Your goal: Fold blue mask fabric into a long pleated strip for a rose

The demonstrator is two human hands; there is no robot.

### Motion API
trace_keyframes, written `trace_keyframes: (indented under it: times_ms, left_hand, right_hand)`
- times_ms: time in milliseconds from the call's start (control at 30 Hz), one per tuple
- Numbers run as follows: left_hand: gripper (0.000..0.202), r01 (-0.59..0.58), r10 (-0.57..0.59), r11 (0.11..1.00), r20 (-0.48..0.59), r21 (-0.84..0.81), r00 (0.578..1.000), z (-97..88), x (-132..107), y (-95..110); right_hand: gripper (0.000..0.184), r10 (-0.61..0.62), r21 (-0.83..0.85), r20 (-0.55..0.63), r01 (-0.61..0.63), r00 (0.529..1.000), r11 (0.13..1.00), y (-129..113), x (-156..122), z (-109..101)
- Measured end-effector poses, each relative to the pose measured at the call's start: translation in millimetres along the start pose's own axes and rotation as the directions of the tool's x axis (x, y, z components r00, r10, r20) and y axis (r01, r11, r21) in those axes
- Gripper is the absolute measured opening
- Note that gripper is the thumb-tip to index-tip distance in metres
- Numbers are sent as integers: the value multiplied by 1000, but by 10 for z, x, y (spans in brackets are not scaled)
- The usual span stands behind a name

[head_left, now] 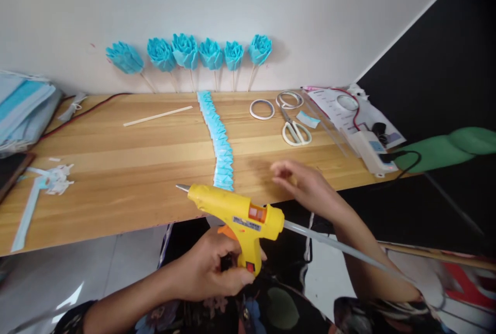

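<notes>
My left hand (217,267) is wrapped around the handle of a yellow glue gun (232,212), which it holds up in front of the table's near edge. The gun's metal nozzle points left, and a long clear glue stick (333,241) runs out of its back to the right. My right hand (298,181) hovers over the front edge with loosely curled fingers; thumb and forefinger are apart and nothing shows between them. Between the hands and the wall lies a pleated light-blue strip (220,140), its near end just behind the gun.
Several blue flowers on sticks (211,55) lean against the wall. A thin wooden stick (158,116) lies left; tape rolls (262,118) and scissors (296,132) lie right. A white power strip (372,153) sits at the right edge. Blue scraps (58,179) and folded masks (27,107) are far left.
</notes>
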State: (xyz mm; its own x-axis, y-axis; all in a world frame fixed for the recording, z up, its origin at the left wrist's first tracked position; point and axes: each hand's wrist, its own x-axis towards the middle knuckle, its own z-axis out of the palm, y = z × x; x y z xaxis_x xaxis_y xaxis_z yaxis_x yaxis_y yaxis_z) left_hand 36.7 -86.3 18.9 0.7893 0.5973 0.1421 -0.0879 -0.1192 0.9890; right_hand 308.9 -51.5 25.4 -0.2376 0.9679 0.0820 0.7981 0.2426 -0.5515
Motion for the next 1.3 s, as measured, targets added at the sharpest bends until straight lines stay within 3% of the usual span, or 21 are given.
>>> trace_keyframes:
  times_ms: [33,100,167,267,367,433,500,600,767,967,1300]
  left_hand:
    - [7,-10,10,1000,4,6,1000,8,7,0]
    - [9,-30,29,999,15,40,999,20,3,-4]
    - [10,-39,37,997,19,72,999,27,-15,-14]
    - [10,-13,12,998,20,61,1000,35,-33,-38]
    - [10,16,-16,999,8,29,1000,38,-18,-59]
    - [6,30,-30,999,2,28,1000,29,-2,-66]
    - [7,28,-28,999,1,40,1000,6,9,-69]
    - [11,14,-14,999,-5,50,1000,-40,23,-82]
    - [12,40,-38,999,35,-35,999,-65,77,-150]
    - [15,61,-63,998,147,19,987,-73,82,-251]
    - [18,20,-19,1000,113,-12,993,-42,124,-247]
  right_hand:
    - [18,41,-26,-105,-44,994,999,126,75,-30]
    - [22,140,-109,-365,-192,921,975,397,263,-86]
    - [25,161,-232,-475,-299,865,926,622,460,-128]
    - [32,231,-428,-422,-418,877,801,781,716,-152]
    - [37,327,-576,-348,-475,879,665,772,880,-163]
    - [35,356,-619,-309,-471,882,629,736,878,-183]
    - [32,346,-631,-252,-425,904,649,706,739,-199]
    - [32,252,-609,-179,-309,951,730,688,320,-172]
    - [43,69,-502,-237,-183,969,845,699,-235,-33]
    - [57,50,-422,-251,-155,967,893,772,-229,35]
    - [64,127,-465,-112,-166,985,870,813,-68,-94]
